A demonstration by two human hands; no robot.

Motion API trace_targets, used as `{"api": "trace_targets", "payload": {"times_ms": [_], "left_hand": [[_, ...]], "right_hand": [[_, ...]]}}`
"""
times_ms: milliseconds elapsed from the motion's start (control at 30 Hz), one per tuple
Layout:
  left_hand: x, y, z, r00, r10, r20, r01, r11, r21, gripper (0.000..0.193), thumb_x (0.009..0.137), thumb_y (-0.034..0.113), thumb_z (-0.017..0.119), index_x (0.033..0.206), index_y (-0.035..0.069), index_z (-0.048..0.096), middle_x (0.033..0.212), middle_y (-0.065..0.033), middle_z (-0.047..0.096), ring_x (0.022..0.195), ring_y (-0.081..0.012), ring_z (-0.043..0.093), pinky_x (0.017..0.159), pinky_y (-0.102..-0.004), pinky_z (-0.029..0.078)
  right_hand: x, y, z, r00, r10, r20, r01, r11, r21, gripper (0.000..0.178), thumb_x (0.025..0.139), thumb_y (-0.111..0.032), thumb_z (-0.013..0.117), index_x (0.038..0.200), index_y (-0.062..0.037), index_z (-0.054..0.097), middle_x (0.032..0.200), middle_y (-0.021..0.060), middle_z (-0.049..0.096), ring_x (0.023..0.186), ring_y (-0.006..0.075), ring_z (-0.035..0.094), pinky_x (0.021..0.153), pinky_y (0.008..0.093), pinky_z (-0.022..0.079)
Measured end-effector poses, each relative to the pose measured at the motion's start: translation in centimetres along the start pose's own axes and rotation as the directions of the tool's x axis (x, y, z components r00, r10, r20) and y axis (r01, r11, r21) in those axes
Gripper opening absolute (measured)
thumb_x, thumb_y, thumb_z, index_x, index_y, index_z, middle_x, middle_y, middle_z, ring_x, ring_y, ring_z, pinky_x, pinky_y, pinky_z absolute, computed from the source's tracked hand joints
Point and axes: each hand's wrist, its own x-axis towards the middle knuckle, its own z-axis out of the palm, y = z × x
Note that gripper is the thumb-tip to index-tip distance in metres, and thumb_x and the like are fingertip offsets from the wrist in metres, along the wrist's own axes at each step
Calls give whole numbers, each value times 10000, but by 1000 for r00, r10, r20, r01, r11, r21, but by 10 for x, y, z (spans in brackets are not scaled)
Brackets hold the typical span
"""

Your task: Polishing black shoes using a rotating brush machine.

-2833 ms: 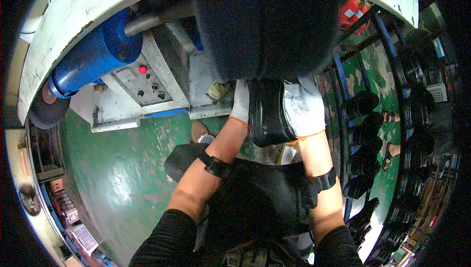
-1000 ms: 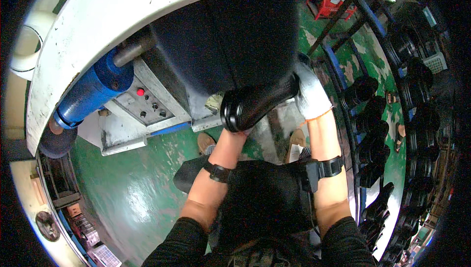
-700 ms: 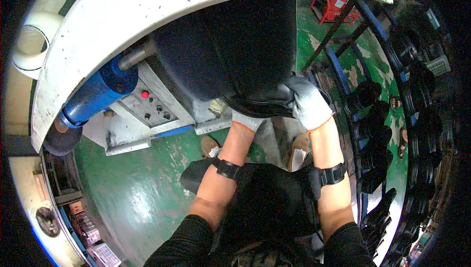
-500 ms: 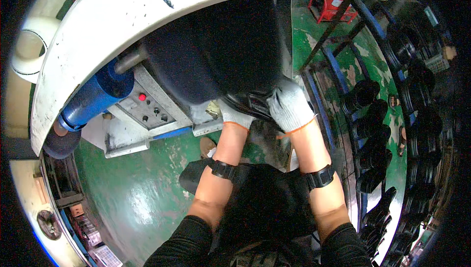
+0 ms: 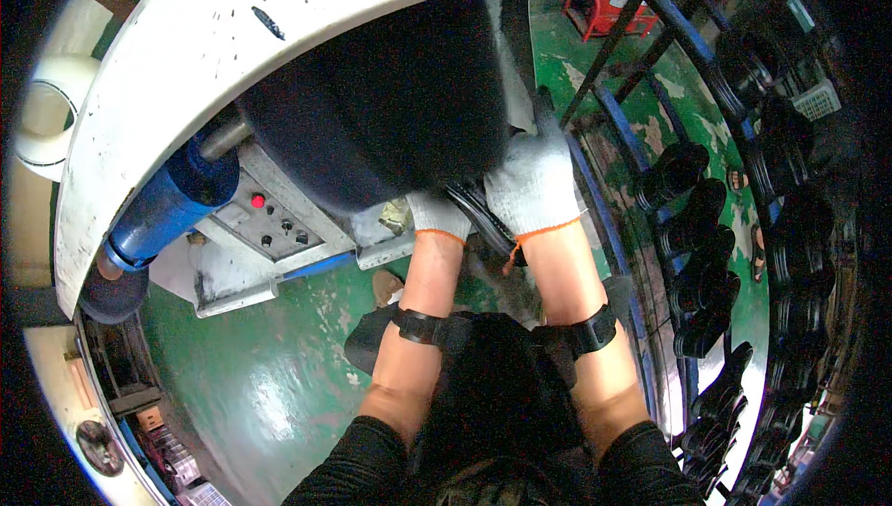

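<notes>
A black shoe (image 5: 481,215), only its ribbed sole edge showing, is between my gloved hands beneath a big dark buffing roller (image 5: 372,106). My left hand (image 5: 439,215), in a white knit glove with an orange cuff, grips it from the left; its fingertips are hidden behind the roller. On the other side, my right hand (image 5: 537,181), gloved alike, holds the shoe with its fingers closed, close to the roller's right side. The roller hides most of the shoe's upper, and whether they touch cannot be told.
A white curved hood (image 5: 307,9) arches over the roller. To the left are a blue motor-like cylinder (image 5: 177,195) and a control panel with a red button (image 5: 258,200). Racks of black shoes (image 5: 701,264) stand at right. A red extinguisher-like object (image 5: 609,6) sits far right.
My right hand has turned and shifted slightly left and up, and the shoe has tilted, its sole edge now running more steeply. The view has moved a little to the right.
</notes>
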Motion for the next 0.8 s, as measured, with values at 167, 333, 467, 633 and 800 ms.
{"api": "trace_targets", "payload": {"times_ms": [167,333,467,633,800], "left_hand": [[15,14,-40,991,-17,132,26,997,-71,516,902,447,378,1252,74,449,1244,-106,490,1101,-298,466,977,-428,371],[1,8,-39,977,45,207,-30,997,-77,552,913,431,309,1327,72,375,1356,-103,392,1223,-302,365,1073,-407,222],[-9,0,-39,943,69,327,-49,996,-69,570,909,450,346,1343,80,347,1381,-96,349,1228,-305,355,1054,-410,255],[-27,2,-35,937,-71,343,115,987,-110,601,900,498,352,1331,79,366,1337,-105,408,1186,-294,414,1034,-399,295],[-89,8,-3,941,-215,263,244,966,-84,552,883,521,382,1219,97,492,1198,-110,535,1057,-271,528,940,-405,414]], "right_hand": [[-7,27,8,877,-38,479,454,392,-800,550,943,-429,234,1259,-25,434,1310,149,444,1242,275,356,1059,433,207],[-33,45,9,858,-257,445,429,-118,-895,513,951,-394,243,1273,-39,427,1302,149,451,1220,277,384,1056,431,223],[-51,63,7,908,-328,262,357,277,-892,489,954,-371,276,1274,-32,426,1284,151,467,1178,284,432,1055,410,246],[-82,79,4,937,-341,77,294,649,-701,491,959,-355,296,1289,-6,398,1304,150,444,1180,279,439,1058,388,261],[-126,80,-22,885,-426,189,288,182,-940,449,964,-245,294,1296,51,357,1336,168,397,1217,269,409,1061,376,281]]}}
